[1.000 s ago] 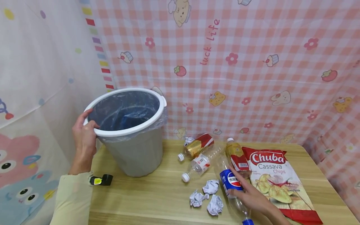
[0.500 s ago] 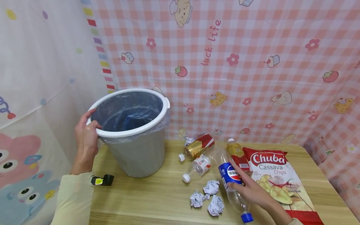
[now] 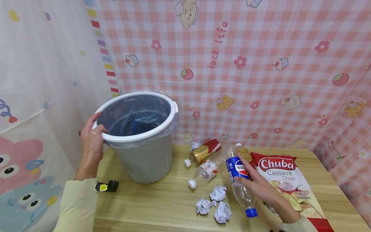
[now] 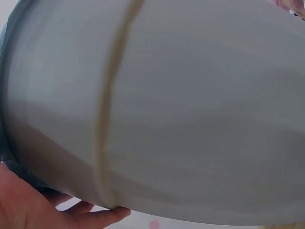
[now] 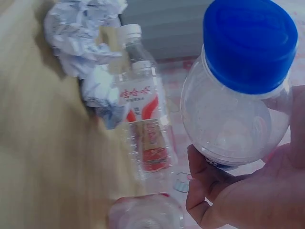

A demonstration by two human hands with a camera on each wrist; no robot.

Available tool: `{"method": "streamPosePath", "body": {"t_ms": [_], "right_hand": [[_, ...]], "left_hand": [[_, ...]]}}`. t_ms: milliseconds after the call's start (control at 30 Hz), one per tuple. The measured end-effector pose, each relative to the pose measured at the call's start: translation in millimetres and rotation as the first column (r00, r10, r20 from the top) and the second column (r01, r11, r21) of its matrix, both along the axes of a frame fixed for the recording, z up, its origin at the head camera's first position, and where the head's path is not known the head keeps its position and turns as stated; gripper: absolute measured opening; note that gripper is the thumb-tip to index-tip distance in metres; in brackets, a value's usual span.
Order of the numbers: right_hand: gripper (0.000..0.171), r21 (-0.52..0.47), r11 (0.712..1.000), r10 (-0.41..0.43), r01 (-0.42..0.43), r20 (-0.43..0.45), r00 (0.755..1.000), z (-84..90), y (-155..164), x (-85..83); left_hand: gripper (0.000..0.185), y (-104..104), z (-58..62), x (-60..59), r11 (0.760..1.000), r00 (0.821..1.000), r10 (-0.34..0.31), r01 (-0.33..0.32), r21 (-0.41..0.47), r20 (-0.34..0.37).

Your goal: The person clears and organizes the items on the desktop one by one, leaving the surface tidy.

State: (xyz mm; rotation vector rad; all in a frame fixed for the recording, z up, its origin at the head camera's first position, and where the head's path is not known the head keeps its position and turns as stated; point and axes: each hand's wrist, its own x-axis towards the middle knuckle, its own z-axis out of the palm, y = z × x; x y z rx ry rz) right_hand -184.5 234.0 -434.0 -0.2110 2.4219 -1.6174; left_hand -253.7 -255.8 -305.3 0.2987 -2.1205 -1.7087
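Observation:
My left hand (image 3: 92,141) grips the white rim of a grey trash bin (image 3: 145,161), thumb over the edge. A clear plastic bag lines the bin, with something blue deep inside. In the left wrist view the bin's wall (image 4: 200,109) fills most of the picture, fingers along its lower edge. My right hand (image 3: 259,185) holds a clear plastic bottle (image 3: 237,169) with a blue Pepsi label, its cap pointing toward me. Close up in the right wrist view are its blue cap (image 5: 250,47) and the curled fingers (image 5: 205,186). The bottle looks empty and raised off the table.
Crumpled paper balls (image 3: 218,193) lie left of the held bottle. Behind them lie a clear bottle (image 3: 208,170) and a gold-and-red-labelled bottle (image 3: 206,151). Another gold-labelled bottle (image 3: 244,152) is partly hidden by my right hand. A red-and-white chips bag (image 3: 276,169) lies at right.
My right hand has lifted the Pepsi bottle up from the table and slightly away from me. The bin's rim and my left hand have shifted slightly right.

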Motion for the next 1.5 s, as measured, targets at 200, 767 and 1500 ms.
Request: {"method": "streamPosePath", "body": {"t_ms": [200,767,1500], "right_hand": [[0.080,-0.065,0.998,0.018,-0.022,-0.060,0.998,12.1,0.3,-5.7],[0.077,-0.087,0.996,-0.015,0.008,-0.077,0.997,42.2,-5.0,-17.8],[0.076,-0.353,0.935,-0.023,-0.020,-0.118,0.993,94.2,-41.7,-38.0]], "left_hand": [[0.064,1.3,0.1,1.7,1.000,1.000,-0.010,0.010,-0.008,0.004],[0.063,5.1,-2.8,5.0,0.998,0.999,-0.033,0.033,-0.052,0.005],[0.057,8.6,-4.2,3.4,0.994,0.999,-0.039,0.037,-0.103,-0.014]]}}
